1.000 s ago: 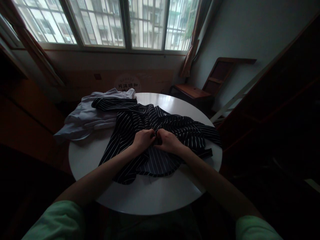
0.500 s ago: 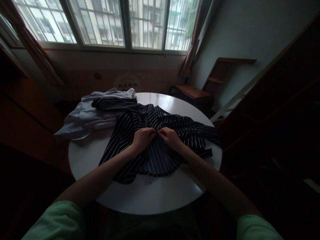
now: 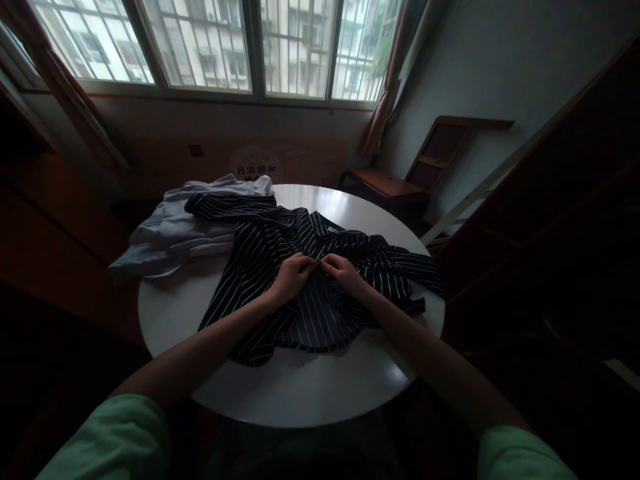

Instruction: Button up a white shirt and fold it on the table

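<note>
A black shirt with white stripes [image 3: 250, 267] lies spread over the round white table [image 3: 310, 393], its lower front parted so the bluish inside shows. At the middle of its front, my left hand [image 3: 293, 275] pinches the cloth edge between thumb and fingers. My right hand [image 3: 345, 272] pinches the shirt's front just beside it, the fingertips of both hands nearly touching. Whether a button sits between the fingers is too small to tell. One sleeve stretches to the left over a pale grey garment [image 3: 175, 227]; the other reaches the table's right edge.
Behind the table, a wooden chair [image 3: 385, 181] stands by the wall, and a large cardboard panel [image 3: 175, 157] leans under the barred window [image 3: 205, 47]. Dark wooden furniture [image 3: 530, 220] rises close on the right. More furniture [image 3: 50, 220] stands at the left.
Both hands have shifted very slightly at the shirt's front, and the left fingers look a little more extended. The shirt lies nearly as before.
</note>
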### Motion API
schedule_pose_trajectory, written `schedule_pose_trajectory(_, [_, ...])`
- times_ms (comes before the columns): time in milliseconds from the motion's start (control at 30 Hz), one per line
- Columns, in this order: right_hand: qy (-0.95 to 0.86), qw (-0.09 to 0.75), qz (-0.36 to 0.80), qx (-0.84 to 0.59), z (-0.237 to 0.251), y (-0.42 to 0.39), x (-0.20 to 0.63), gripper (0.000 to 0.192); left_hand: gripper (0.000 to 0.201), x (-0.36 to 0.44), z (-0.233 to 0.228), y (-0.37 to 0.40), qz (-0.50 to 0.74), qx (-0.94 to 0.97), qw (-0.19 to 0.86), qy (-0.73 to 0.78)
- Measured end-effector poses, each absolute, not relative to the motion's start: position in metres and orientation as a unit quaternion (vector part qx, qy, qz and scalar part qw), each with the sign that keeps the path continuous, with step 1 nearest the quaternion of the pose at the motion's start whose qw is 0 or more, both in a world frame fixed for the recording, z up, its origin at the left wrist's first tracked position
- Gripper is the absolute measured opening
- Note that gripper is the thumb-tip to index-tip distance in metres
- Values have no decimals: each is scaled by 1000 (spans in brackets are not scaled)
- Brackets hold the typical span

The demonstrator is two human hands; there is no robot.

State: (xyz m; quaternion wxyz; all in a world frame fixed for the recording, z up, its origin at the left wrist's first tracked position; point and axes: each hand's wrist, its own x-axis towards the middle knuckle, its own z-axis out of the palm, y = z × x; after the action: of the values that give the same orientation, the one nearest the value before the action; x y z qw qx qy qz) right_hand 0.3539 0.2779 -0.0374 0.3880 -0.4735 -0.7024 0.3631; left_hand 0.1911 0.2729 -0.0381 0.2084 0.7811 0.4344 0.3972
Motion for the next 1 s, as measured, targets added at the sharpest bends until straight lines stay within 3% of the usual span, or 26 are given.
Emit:
schedule_pose_trajectory(333, [-692, 361, 311, -542, -39, 274, 346, 10, 13, 192, -52, 277, 420, 781, 226, 404])
schedule_pose_trajectory(500, [-693, 389, 310, -522, -39, 271, 345, 10, 10, 191, -53, 279, 419, 774, 245, 406])
schedule_pose_trajectory(1000, [-660, 415, 397, -484, -45, 280, 349, 13, 12, 189, -54, 281, 441, 741, 318, 395])
